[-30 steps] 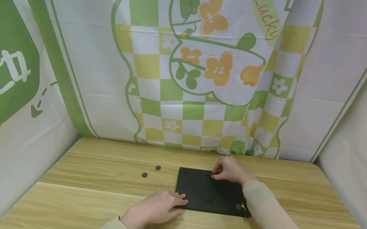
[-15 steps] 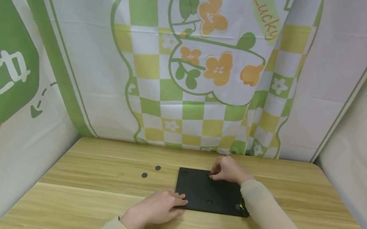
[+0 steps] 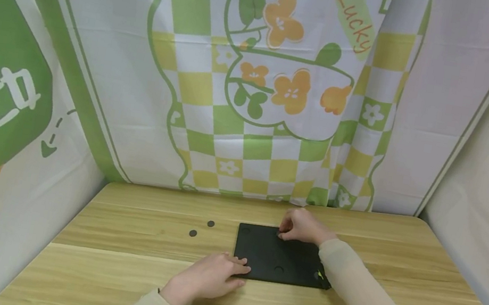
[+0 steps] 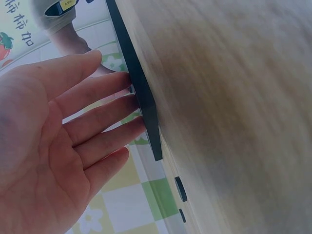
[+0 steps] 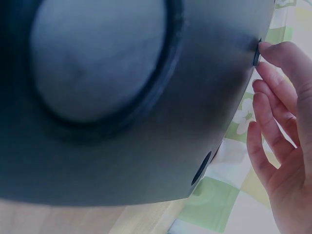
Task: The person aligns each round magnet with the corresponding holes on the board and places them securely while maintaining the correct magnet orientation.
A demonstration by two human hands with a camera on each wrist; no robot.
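A black rectangular board with round recesses lies flat on the table. At its far edge my right hand pinches a small dark disc between thumb and forefinger; in the right wrist view the disc stands tilted against the board's surface. My left hand rests its extended fingers on the board's near left corner. Bare recesses show at the far left and near middle. Close to the right wrist camera, a grey disc sits in a recess, blurred.
Two loose dark discs, a farther one and a nearer one, lie on the wooden table left of the board. A patterned curtain hangs behind the table's back edge, with printed cloth on both sides.
My right hand has shifted slightly left along the board's far edge, its forearm moving with it. My left hand and the loose discs stay in place.
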